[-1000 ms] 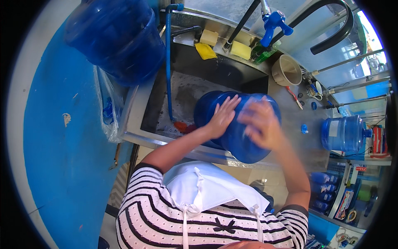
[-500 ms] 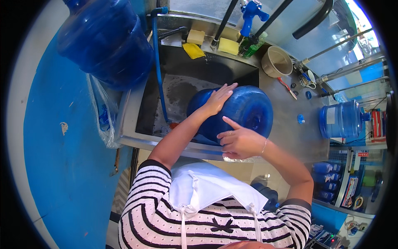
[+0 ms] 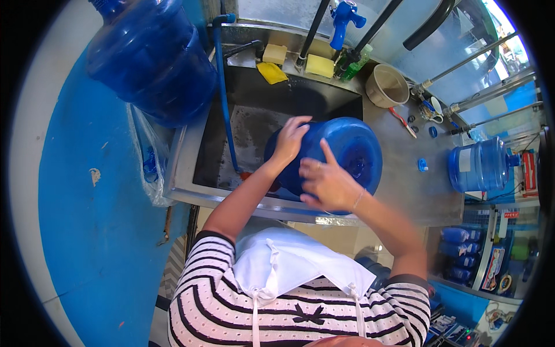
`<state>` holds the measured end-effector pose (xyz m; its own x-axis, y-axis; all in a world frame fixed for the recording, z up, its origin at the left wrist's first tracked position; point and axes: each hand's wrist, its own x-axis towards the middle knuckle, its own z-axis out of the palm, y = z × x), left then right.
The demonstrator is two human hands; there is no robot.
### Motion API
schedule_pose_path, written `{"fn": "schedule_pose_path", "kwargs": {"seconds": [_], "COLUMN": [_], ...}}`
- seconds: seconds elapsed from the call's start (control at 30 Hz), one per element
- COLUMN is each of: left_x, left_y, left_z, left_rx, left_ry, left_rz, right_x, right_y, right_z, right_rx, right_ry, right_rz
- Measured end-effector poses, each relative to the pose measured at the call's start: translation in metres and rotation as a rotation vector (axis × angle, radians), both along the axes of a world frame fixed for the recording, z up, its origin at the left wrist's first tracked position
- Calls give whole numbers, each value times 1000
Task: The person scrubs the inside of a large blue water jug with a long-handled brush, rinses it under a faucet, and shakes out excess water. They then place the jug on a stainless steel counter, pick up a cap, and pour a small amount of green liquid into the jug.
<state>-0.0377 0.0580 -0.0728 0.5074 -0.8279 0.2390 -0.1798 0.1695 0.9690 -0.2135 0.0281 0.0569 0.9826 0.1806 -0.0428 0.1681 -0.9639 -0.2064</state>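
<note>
A large blue water jug [image 3: 351, 139] lies on its side across the right part of the steel sink [image 3: 243, 133], its round base toward the right. My left hand [image 3: 291, 140] rests on the upper side of the jug, fingers extended and a little bent over it. Nearer to me, my right hand [image 3: 328, 184] is at the jug's near side, thumb stretched up and fingers apart, slightly blurred. Whether its palm touches the jug I cannot tell. The jug's neck end is hidden behind my left arm and hand.
Another big blue jug [image 3: 153, 63] stands at the left. A blue pipe [image 3: 224, 110] drops into the sink. Sponges [image 3: 319, 65], a yellow cloth [image 3: 272, 73] and a blue tap [image 3: 346, 24] line the back. Rightward are a beige bucket [image 3: 378, 89], red-handled brush [image 3: 402, 122] and clear-blue jug [image 3: 477, 166].
My left hand has slid left and a little nearer on the jug, its fingers more bent. My right hand has shifted up and slightly left. The jug's base has turned a little.
</note>
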Motion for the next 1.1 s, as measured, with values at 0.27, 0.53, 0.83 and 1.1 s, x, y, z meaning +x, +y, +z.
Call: {"fn": "schedule_pose_path", "kwargs": {"seconds": [0.27, 0.53, 0.83, 1.1], "left_x": [-70, -31, -38, -54], "left_y": [85, 80, 31, 158], "left_z": [-10, 9, 6, 31], "left_rx": [64, -198, 112, 515], "left_ry": [-237, -198, -76, -440], "left_rz": [-134, 222, -213, -793], "right_x": [19, 22, -100, -181], "right_y": [-45, 0, -32, -62], "right_z": [38, 13, 15, -89], "right_rx": [188, -129, 300, 1440], "right_ry": [-408, -22, -383, -195], "right_rz": [-353, -95, -538, -1530]}}
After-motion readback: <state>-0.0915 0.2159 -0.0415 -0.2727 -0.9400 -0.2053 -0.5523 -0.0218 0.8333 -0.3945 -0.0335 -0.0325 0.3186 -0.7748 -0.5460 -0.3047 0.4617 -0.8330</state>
